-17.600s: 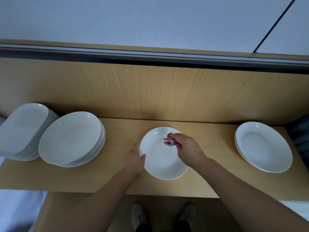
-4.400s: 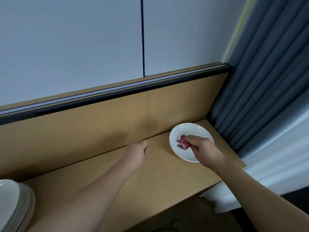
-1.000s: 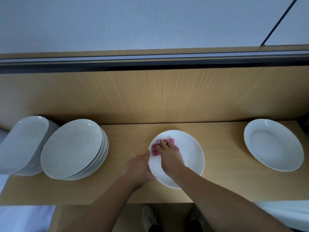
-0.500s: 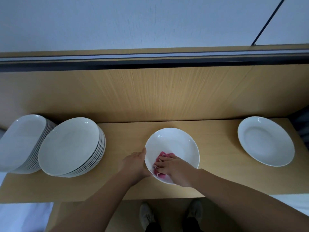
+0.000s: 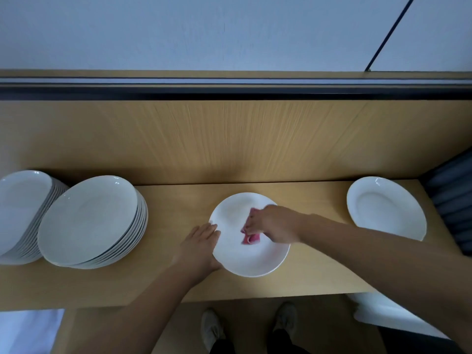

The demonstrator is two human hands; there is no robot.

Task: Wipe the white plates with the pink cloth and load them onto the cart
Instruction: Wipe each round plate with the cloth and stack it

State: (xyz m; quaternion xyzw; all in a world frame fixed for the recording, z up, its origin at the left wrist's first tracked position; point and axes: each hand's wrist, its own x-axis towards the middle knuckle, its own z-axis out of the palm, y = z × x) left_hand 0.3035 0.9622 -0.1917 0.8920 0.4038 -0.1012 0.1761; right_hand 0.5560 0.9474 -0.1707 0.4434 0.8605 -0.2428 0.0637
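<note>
A white plate (image 5: 245, 259) lies in the middle of the wooden shelf (image 5: 319, 277). My left hand (image 5: 200, 245) rests against its left rim with fingers fairly straight, steadying it. My right hand (image 5: 274, 224) reaches in from the right and grips the folded pink cloth (image 5: 250, 237), pressing it onto the plate's middle. Two stacks of white plates stand at the left, a nearer one (image 5: 94, 221) and one at the frame edge (image 5: 20, 210). A short stack of white plates (image 5: 385, 208) sits at the right end.
A wooden back panel (image 5: 229, 139) rises behind the shelf, with a dark rail above it. A grey curtain (image 5: 452, 200) hangs at the right end. My shoes (image 5: 212, 330) show on the floor below the shelf's front edge.
My right hand has carried the pink cloth from the plate's near-left part toward its middle and right. My left hand stays at the left rim.
</note>
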